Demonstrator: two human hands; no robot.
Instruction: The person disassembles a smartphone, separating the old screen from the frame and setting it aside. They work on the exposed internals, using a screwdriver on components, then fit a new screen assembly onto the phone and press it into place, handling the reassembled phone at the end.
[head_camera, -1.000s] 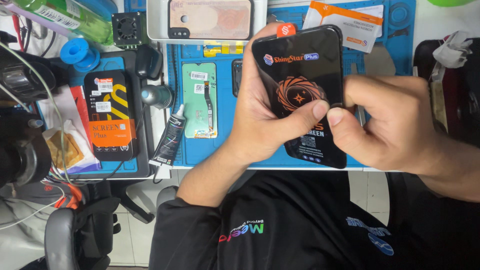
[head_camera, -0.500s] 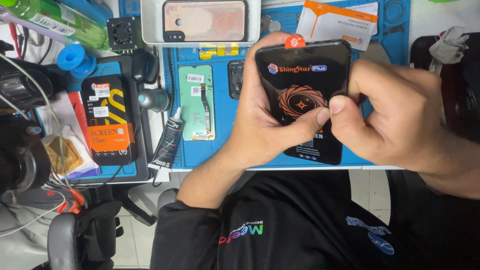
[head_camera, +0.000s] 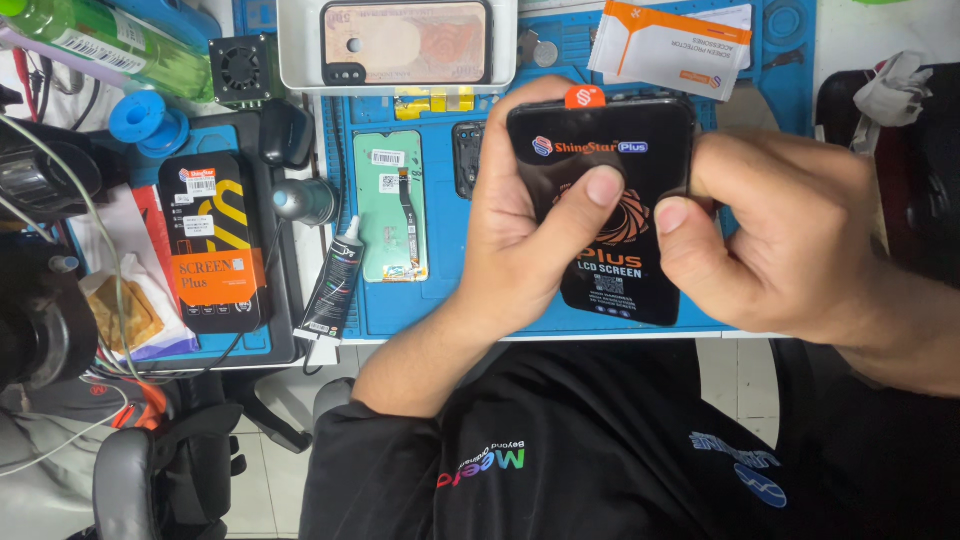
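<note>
Gripping the glossy black rectangular phone screen panel (head_camera: 625, 255) from its left side, your left hand (head_camera: 520, 235) wraps its fingers behind the glass while the thumb (head_camera: 592, 195) presses flat across the front. Your right hand (head_camera: 780, 235) meets it from the right, fingers curled together, thumb tip (head_camera: 672, 215) pinching the panel's right edge against the index finger. The panel sits upright in your view, held just above the near edge of the blue rubber work mat (head_camera: 440, 315), its orange pull tab (head_camera: 585, 97) at the top.

Left of your left hand, a pale green back of a display with a flex ribbon (head_camera: 392, 205) lies flat on the mat, and a small black tube of adhesive (head_camera: 332, 288) rests tilted at the mat's near left corner. Further left, a black and orange flat screen box (head_camera: 212, 240) lies on a dark tray.

At the mat's far edge, a white tray (head_camera: 297, 45) holds a phone in a dark-rimmed clear case (head_camera: 405, 42), back up. A white and orange paper sachet (head_camera: 670, 50) lies toward the far right corner. At the far left of the bench, a green plastic bottle (head_camera: 120, 45) lies on its side, near a blue spool (head_camera: 145, 118) and a small black fan (head_camera: 243, 68).
</note>
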